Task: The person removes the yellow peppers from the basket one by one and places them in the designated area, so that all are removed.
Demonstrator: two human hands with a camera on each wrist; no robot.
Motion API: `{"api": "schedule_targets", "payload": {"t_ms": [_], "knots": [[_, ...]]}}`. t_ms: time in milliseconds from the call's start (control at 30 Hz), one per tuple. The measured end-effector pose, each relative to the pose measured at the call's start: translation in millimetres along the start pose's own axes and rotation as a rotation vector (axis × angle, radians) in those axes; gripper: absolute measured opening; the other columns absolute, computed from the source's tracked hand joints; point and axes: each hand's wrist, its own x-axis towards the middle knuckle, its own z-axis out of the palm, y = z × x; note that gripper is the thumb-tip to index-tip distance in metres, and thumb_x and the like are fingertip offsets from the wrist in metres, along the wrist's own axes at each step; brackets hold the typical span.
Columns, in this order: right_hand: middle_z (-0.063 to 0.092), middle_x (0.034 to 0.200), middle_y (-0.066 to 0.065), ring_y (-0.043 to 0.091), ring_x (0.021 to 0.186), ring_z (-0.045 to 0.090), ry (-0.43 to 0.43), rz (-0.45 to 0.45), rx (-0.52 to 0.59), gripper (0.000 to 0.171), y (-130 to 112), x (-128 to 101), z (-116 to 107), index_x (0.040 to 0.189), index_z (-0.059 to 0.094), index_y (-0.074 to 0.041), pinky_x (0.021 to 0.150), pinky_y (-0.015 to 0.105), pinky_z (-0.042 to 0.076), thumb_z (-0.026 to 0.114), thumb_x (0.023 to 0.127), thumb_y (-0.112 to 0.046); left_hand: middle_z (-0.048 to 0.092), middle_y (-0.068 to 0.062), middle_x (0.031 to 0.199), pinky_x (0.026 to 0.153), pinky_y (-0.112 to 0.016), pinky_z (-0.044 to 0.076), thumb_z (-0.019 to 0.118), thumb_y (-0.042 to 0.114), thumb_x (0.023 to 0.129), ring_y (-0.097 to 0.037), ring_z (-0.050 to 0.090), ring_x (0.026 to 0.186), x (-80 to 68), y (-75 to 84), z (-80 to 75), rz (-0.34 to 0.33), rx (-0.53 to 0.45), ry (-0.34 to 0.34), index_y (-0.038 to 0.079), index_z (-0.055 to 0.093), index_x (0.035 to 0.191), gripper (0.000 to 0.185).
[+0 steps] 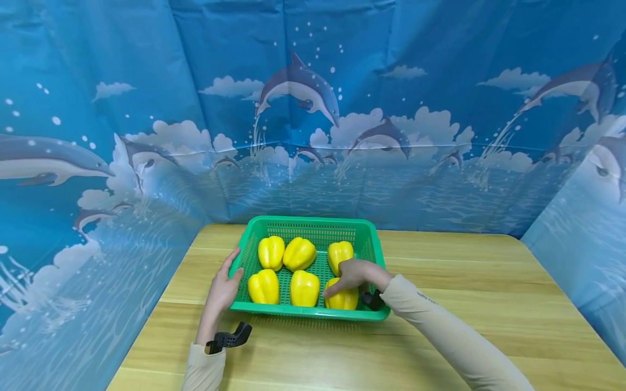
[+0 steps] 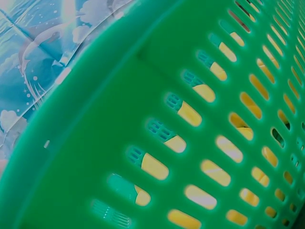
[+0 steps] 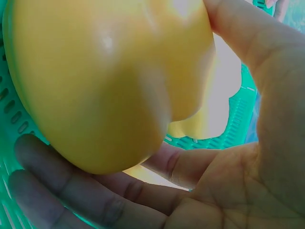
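A green plastic basket [image 1: 313, 311] holds several yellow bell peppers in two rows. My right hand [image 1: 359, 274] reaches into its right side and grips the front right bell pepper [image 1: 342, 300]. In the right wrist view this bell pepper [image 3: 109, 86] sits between the thumb and curled fingers [image 3: 114, 205]. Just behind it is another yellow bell pepper [image 1: 339, 252], partly covered by the hand. My left hand [image 1: 224, 288] rests at the basket's left rim with straight fingers. The left wrist view is filled by the basket's slotted outer wall [image 2: 119, 105], with yellow showing through the slots.
The basket stands at the back of a wooden table [image 1: 464, 282], near a blue dolphin-print curtain [image 1: 313, 179]. Other bell peppers sit at the back left [image 1: 271, 253], back middle [image 1: 299, 254], front left [image 1: 264, 287] and front middle [image 1: 304, 289].
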Motion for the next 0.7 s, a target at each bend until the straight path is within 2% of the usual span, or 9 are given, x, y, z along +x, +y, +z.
{"api": "schedule_targets", "payload": {"t_ms": [67, 167, 267, 433, 600, 700], "knots": [[0.054, 0.077, 0.006, 0.021, 0.063, 0.056, 0.009, -0.004, 0.003, 0.051, 0.4, 0.1, 0.6, 0.088, 0.057, -0.008, 0.055, 0.034, 0.05, 0.072, 0.076, -0.056, 0.024, -0.017, 0.152, 0.081, -0.049, 0.04, 0.042, 0.017, 0.102, -0.039, 0.045, 0.117, -0.6, 0.3, -0.2, 0.002, 0.006, 0.0, 0.022, 0.026, 0.151, 0.051], [0.055, 0.076, 0.006, 0.02, 0.062, 0.056, 0.021, -0.01, 0.008, 0.052, 0.9, 0.8, 1.3, 0.088, 0.058, -0.008, 0.057, 0.035, 0.051, 0.073, 0.075, -0.056, 0.023, -0.016, 0.153, 0.083, -0.051, 0.04, 0.042, 0.017, 0.103, -0.04, 0.044, 0.119, -0.9, 0.5, -0.6, 0.002, 0.003, -0.003, 0.023, 0.026, 0.151, 0.051], [0.055, 0.077, 0.006, 0.02, 0.063, 0.057, 0.028, -0.015, 0.009, 0.051, 1.7, 1.9, 1.8, 0.088, 0.058, -0.008, 0.058, 0.036, 0.051, 0.073, 0.075, -0.056, 0.023, -0.017, 0.153, 0.094, -0.059, 0.035, 0.042, 0.016, 0.103, -0.042, 0.033, 0.13, -0.8, 0.7, -0.9, 0.009, -0.004, -0.003, 0.022, 0.027, 0.151, 0.051], [0.057, 0.079, 0.007, 0.02, 0.064, 0.057, 0.032, -0.012, 0.01, 0.052, 2.4, 3.4, 2.4, 0.089, 0.057, -0.008, 0.059, 0.036, 0.052, 0.074, 0.074, -0.056, 0.024, -0.018, 0.152, 0.097, -0.062, 0.031, 0.042, 0.015, 0.102, -0.043, 0.031, 0.131, -1.0, 0.5, -1.2, 0.009, -0.014, -0.001, 0.021, 0.027, 0.151, 0.051], [0.057, 0.08, 0.007, 0.02, 0.064, 0.057, 0.037, -0.016, 0.003, 0.051, 2.7, 3.8, 2.0, 0.089, 0.057, -0.008, 0.057, 0.036, 0.052, 0.073, 0.075, -0.055, 0.023, -0.017, 0.153, 0.096, -0.06, 0.033, 0.042, 0.016, 0.102, -0.043, 0.031, 0.131, -0.9, -0.1, -0.7, 0.016, -0.011, 0.0, 0.021, 0.027, 0.151, 0.051], [0.057, 0.08, 0.007, 0.02, 0.063, 0.057, 0.038, -0.013, -0.002, 0.052, 3.7, 4.7, 2.3, 0.09, 0.056, -0.009, 0.056, 0.035, 0.051, 0.073, 0.074, -0.056, 0.023, -0.017, 0.153, 0.091, -0.057, 0.035, 0.042, 0.016, 0.102, -0.042, 0.036, 0.127, -0.1, -0.9, -0.2, 0.016, -0.009, 0.002, 0.021, 0.027, 0.151, 0.051]]}}
